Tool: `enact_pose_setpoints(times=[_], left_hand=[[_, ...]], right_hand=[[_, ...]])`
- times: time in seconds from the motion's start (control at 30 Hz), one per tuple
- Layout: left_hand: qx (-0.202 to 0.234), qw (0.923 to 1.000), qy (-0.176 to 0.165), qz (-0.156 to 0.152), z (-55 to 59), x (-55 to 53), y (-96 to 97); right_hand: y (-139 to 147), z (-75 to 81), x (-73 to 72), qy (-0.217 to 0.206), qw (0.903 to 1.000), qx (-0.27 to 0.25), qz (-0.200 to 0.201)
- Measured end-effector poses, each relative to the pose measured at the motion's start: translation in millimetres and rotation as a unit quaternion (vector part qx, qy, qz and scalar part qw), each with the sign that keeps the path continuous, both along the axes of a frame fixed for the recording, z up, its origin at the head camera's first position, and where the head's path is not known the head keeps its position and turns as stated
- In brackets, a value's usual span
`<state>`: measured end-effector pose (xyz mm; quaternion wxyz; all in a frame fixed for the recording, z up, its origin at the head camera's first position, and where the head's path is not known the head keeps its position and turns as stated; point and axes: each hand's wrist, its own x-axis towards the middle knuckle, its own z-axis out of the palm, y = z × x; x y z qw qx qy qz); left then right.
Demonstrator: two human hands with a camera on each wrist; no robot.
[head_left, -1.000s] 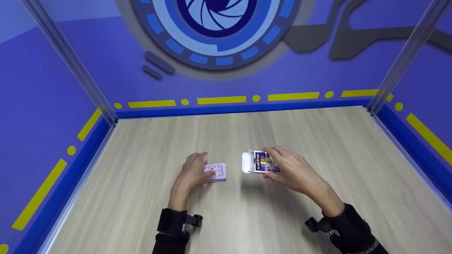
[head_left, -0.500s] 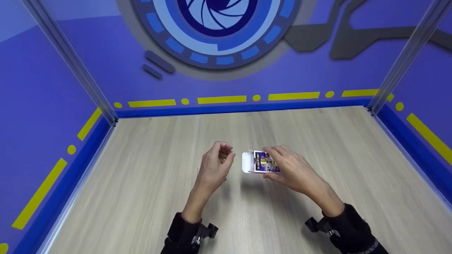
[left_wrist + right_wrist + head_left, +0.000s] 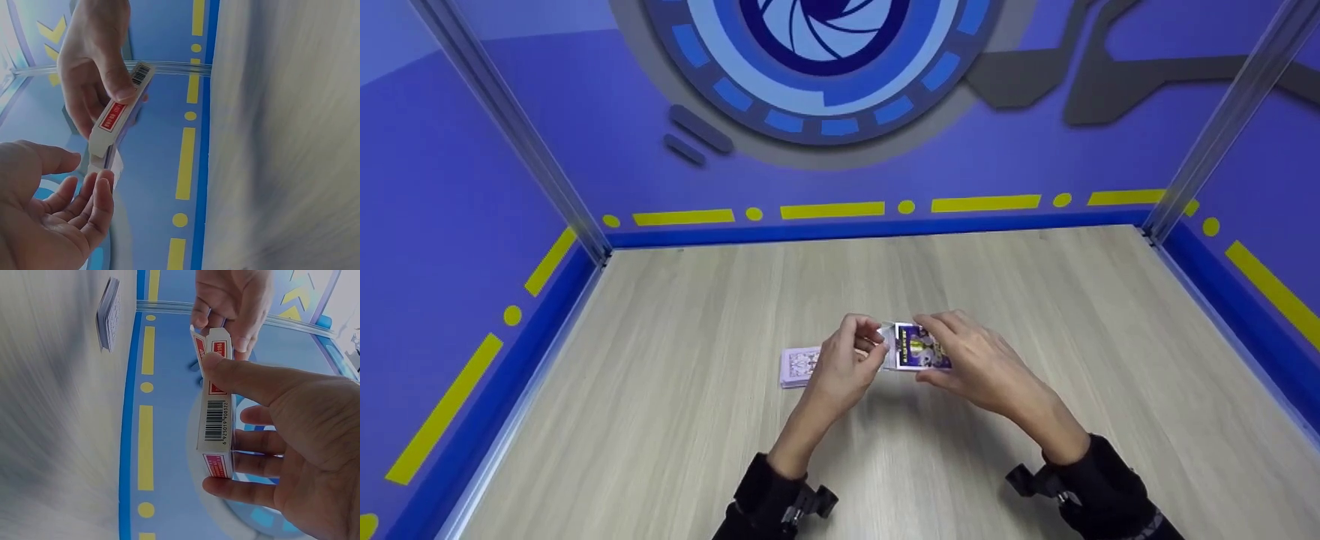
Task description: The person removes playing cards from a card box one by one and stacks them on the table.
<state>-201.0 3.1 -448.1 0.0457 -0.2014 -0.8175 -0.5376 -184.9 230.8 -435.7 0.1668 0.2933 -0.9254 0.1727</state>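
Note:
My right hand [image 3: 994, 367] grips a small purple-fronted playing card box [image 3: 916, 346] above the table, thumb on one narrow side and fingers on the other. In the right wrist view, that box [image 3: 215, 419] shows a barcode and red labels on its white side. My left hand [image 3: 840, 367] is at the box's left end, where the flaps stand out. In the left wrist view, the left hand's fingertips [image 3: 103, 185] are at the white flap, with the thumb apart from them; whether they touch it I cannot tell. A deck of playing cards [image 3: 798, 366] lies behind the left wrist, partly hidden.
The wooden table [image 3: 697, 322] is bounded by a blue printed back wall [image 3: 840, 180] and side walls. Metal posts [image 3: 536, 157] stand at the back corners. In the right wrist view, the card deck [image 3: 109, 315] rests on the tabletop, away from the box.
My left hand has left the card deck and moved right to the flap end of the box. The right hand and box have hardly moved. The deck stays on the table.

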Motion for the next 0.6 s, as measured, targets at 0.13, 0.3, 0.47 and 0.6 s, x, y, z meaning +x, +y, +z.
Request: enact_pose_setpoints(times=[0.13, 0.3, 0.47, 0.6], left_hand=[[0.007, 0.9994, -0.033, 0.000, -4.5, -0.5, 1.3], [0.021, 0.9986, -0.049, 0.003, -10.0, -1.6, 4.1], [0.019, 0.9984, -0.052, 0.007, -14.8, -3.0, 6.3], [0.013, 0.9982, -0.055, 0.018, -15.7, -3.2, 6.5]], right_hand=[[-1.6, 0.1, 0.8, 0.001, 1.0000, 0.004, 0.005], [-3.7, 0.1, 1.4, -0.003, 0.9999, 0.010, 0.009], [-5.0, -0.2, 1.4, -0.003, 0.9998, 0.015, 0.016], [-4.8, -0.8, 1.0, 0.002, 0.9997, 0.014, 0.021]])
